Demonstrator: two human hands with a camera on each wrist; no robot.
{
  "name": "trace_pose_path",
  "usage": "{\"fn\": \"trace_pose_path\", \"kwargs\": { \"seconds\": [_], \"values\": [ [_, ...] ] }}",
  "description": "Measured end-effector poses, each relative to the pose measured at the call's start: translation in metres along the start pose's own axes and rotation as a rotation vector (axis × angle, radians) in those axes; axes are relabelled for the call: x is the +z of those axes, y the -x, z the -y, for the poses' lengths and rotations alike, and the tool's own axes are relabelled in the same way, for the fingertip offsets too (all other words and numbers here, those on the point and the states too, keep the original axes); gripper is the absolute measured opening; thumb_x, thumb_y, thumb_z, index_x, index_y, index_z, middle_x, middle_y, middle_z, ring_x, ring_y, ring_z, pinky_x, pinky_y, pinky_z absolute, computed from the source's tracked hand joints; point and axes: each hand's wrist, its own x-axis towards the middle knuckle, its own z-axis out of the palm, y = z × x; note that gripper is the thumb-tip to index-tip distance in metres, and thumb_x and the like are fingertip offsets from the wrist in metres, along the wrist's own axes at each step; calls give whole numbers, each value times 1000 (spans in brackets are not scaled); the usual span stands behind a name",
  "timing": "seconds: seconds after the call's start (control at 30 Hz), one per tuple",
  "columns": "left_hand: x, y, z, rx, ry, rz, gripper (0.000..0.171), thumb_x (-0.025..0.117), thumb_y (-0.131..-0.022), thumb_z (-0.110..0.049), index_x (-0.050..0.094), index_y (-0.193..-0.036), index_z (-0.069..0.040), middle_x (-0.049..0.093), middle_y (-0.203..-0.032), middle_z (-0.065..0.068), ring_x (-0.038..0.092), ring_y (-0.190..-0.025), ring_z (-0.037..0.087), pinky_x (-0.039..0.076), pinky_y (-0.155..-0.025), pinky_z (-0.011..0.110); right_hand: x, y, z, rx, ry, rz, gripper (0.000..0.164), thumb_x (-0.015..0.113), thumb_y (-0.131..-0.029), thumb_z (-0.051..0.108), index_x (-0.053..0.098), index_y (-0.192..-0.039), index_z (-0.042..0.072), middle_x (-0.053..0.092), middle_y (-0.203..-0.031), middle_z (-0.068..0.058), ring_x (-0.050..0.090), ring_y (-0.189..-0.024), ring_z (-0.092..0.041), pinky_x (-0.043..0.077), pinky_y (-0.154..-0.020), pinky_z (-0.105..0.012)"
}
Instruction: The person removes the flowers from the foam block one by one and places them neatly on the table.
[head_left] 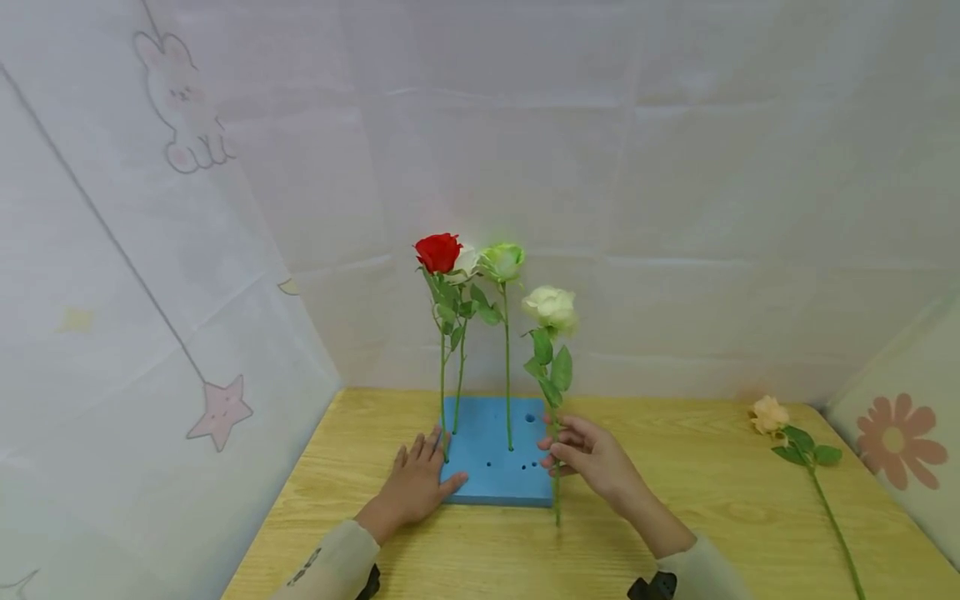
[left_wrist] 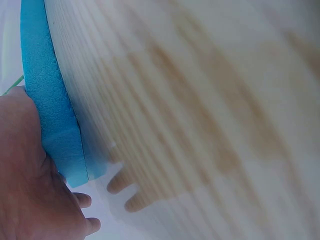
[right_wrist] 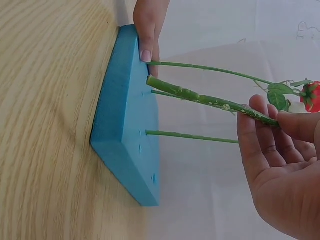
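Note:
My right hand (head_left: 592,458) pinches the stem of a cream-white artificial rose (head_left: 551,310) between thumb and fingers. In the right wrist view the cut end of that stem (right_wrist: 172,89) hangs apart from the blue foam block (head_left: 495,492). Small holes dot the block's top. A red rose (head_left: 438,252), a white rose (head_left: 467,262) partly hidden behind it, and a pale green rose (head_left: 502,262) stand upright in it. My left hand (head_left: 416,483) rests with spread fingers on the block's left edge, close to the red rose's stem.
At the right end of the wooden table (head_left: 697,467) lies a peach rose (head_left: 770,415), its stem pointing toward the front edge. A pale cloth backdrop (head_left: 480,125) rises directly behind the table, with more printed cloth at both sides.

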Motion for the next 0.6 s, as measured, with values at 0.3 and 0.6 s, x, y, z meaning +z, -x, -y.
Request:
{"fn": "trace_pose_path", "kwargs": {
  "seconds": [0.3,0.6],
  "values": [
    [5,-2,4,-2,-19,9,92,26,-98,-76,19,-164,-11,7,-170,12,14,-153,44,16,-117,69,-9,10,0,20,27,14,56,63,-101,11,41,-151,-4,66,-120,-25,72,-100,-29,58,-86,-50],
    [7,-2,4,3,0,3,89,31,-100,-72,21,-163,-11,8,-170,13,14,-153,46,15,-116,70,-20,23,3,47,51,19,54,62,-102,12,44,-151,-1,69,-116,-17,71,-101,-35,59,-84,-47]
  ]
}}
